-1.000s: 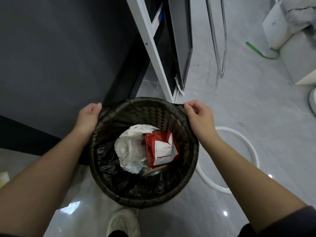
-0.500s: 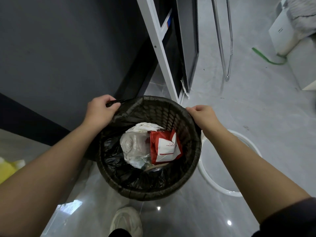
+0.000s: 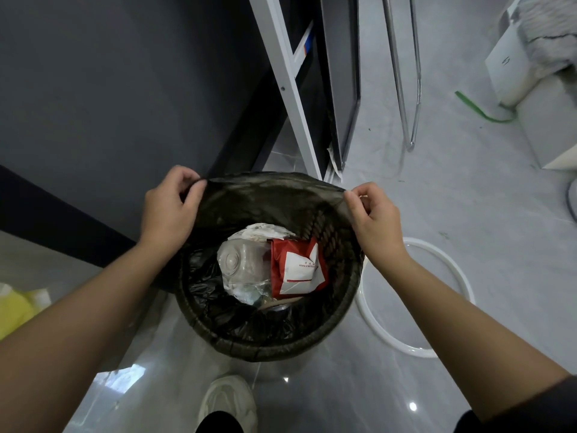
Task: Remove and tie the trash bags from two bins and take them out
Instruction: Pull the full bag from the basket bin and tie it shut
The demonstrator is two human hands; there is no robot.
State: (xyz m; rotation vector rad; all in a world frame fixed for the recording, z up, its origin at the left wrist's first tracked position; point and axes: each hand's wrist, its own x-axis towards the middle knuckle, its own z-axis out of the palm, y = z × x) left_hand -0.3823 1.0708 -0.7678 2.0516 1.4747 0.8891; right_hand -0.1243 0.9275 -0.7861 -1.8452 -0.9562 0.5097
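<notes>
A dark woven wicker bin (image 3: 265, 343) stands on the grey floor below me. A thin black trash bag (image 3: 268, 198) lines it, and the bag's far edge is pulled up off the rim into a taut sheet. My left hand (image 3: 168, 210) pinches the bag's edge at the far left. My right hand (image 3: 373, 214) pinches that edge at the far right. Inside lie a clear plastic bottle (image 3: 242, 267), a red and white paper packet (image 3: 298, 268) and crumpled white paper (image 3: 260, 231).
A dark wall (image 3: 109, 89) is close on the left. A white frame leg (image 3: 290, 92) and a dark panel (image 3: 342, 73) stand just behind the bin. A white ring (image 3: 449, 260) lies on the floor at right. My shoe (image 3: 226, 401) is below the bin. Something yellow (image 3: 15, 307) lies far left.
Both hands went from gripping the bin's rim to pinching the bag's edge. The bag's far edge has come up off the rim and is stretched between the hands.
</notes>
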